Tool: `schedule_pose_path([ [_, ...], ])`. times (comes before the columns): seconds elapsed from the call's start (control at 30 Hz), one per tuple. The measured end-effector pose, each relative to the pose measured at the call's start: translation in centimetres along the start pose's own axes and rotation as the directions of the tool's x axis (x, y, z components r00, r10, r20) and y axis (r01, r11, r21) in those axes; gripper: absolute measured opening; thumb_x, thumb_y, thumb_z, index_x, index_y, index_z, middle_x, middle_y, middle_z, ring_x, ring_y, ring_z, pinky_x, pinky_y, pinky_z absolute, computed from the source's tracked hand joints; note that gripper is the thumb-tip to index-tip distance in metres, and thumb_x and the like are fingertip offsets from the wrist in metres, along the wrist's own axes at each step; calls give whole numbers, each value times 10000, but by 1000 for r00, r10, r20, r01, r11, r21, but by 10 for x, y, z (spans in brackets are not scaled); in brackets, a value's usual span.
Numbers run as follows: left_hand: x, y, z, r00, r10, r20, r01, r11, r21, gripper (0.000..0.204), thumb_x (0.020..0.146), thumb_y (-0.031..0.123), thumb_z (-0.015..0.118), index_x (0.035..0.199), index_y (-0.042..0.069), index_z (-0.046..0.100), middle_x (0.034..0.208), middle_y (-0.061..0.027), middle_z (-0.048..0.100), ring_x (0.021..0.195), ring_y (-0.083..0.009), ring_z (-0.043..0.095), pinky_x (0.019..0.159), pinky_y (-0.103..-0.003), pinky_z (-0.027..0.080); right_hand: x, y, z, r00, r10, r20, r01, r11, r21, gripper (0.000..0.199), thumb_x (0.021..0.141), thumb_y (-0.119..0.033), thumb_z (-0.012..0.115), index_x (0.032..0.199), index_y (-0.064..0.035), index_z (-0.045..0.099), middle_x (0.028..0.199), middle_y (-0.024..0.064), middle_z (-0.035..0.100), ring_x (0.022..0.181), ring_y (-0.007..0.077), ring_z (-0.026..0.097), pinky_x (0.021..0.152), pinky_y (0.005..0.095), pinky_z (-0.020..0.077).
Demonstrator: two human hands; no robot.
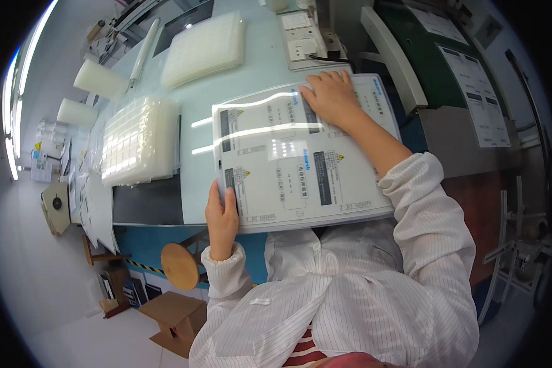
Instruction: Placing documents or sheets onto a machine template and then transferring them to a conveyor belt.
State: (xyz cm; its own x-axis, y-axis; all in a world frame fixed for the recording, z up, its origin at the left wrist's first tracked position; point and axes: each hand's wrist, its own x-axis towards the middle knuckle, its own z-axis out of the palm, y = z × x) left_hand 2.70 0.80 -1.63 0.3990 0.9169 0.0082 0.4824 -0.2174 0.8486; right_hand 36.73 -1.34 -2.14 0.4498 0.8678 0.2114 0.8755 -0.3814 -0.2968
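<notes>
A stack of glossy printed sheets [257,161] lies at the table's near edge, slightly turned, in front of my body. Dark panels, blue lettering and small yellow warning triangles are printed on its top sheet. My left hand [222,218] grips the stack's near left edge, the thumb along its side; part of the fingers is hidden. Across the far edge lies my right hand [334,98], its fingers bent over that edge and its thumb on the top sheet. Ceiling lights reflect off the surface.
Stacks of clear plastic-wrapped pads [138,141] and a pale translucent stack [203,48] stand on the table to the left. White rolls [98,78] lie beyond them. A power socket box [300,40] sits at the back. Below are a round wooden stool [180,265] and a cardboard box [176,320].
</notes>
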Motion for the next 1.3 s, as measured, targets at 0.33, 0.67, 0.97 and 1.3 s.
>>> schedule_pose_path([
  [0.33,5,-16,8,991,98,-94,-72,966,248,489,1017,291,472,1310,-101,459,1138,-275,619,1026,-345,611,887,-374,462,2,0,9,990,-72,-123,93,980,174,417,938,-352,526,1214,-46,594,1211,155,595,1213,321,491,1106,538,245],
  [0.67,7,-30,9,980,169,-103,-129,941,313,505,1025,318,456,1288,-113,469,1180,-278,592,1065,-358,580,926,-369,436,-66,217,-46,692,276,-667,-267,956,118,306,728,-34,595,1031,7,614,1004,182,603,993,369,579,844,490,454],
  [0.97,10,-3,19,988,127,-88,-89,934,345,447,1027,286,446,1263,-90,493,1152,-270,596,1037,-370,580,913,-373,437,-283,350,-100,588,788,-184,-798,528,-290,562,857,-118,583,1378,8,412,1442,206,395,1331,353,386,1097,462,318],
  [1.3,8,-8,16,985,155,-82,-120,936,330,472,1014,290,456,1292,-92,471,1157,-315,596,1065,-450,579,900,-419,456,-250,347,-137,723,670,-168,-664,606,-438,143,812,26,517,931,13,595,1010,218,647,973,422,610,839,487,500],
])
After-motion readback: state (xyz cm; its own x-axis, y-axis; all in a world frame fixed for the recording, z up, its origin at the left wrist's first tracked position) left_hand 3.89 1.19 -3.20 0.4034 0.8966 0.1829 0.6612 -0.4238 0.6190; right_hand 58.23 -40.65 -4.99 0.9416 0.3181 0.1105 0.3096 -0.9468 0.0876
